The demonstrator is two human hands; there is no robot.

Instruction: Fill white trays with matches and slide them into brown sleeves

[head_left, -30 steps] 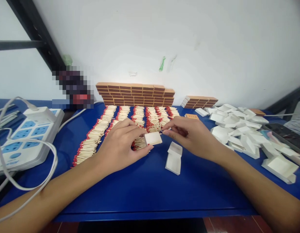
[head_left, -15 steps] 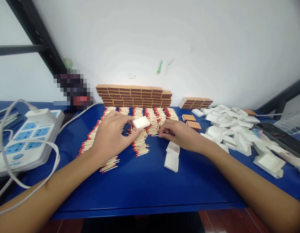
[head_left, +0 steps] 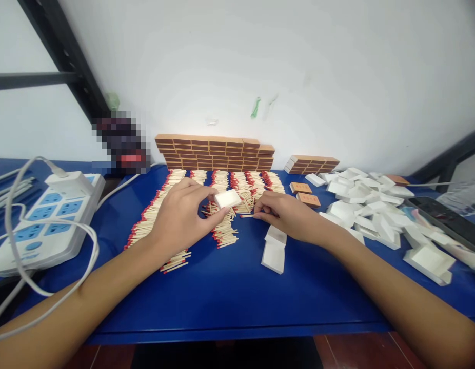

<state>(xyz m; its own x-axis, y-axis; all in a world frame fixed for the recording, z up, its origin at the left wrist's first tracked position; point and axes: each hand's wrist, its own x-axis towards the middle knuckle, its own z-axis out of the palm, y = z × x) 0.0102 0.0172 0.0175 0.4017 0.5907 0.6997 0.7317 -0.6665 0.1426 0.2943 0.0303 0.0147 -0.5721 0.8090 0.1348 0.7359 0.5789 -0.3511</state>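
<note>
My left hand (head_left: 183,218) pinches a small white matchbox tray (head_left: 228,199) between thumb and fingers, above the rows of matches. My right hand (head_left: 281,212) is closed, thumb and fingertips gripping one match (head_left: 246,216) whose red head points left. Red-tipped matches lie in several rows, among them a long left row (head_left: 151,215) and a middle heap (head_left: 224,234), partly covered by my left hand. Just below my right hand, two white trays (head_left: 274,256) rest on the blue table (head_left: 222,297).
Against the wall stand a long stack of matchboxes (head_left: 216,152) and a shorter stack (head_left: 312,164). Two orange matchboxes (head_left: 308,200) lie right of the matches. White trays (head_left: 355,189) pile up at right beside a phone (head_left: 449,223). A power strip (head_left: 74,225) with cables sits left.
The view has shifted slightly. Both hands stay nearly in place, and the red head of the match in my right hand now shows more clearly.
</note>
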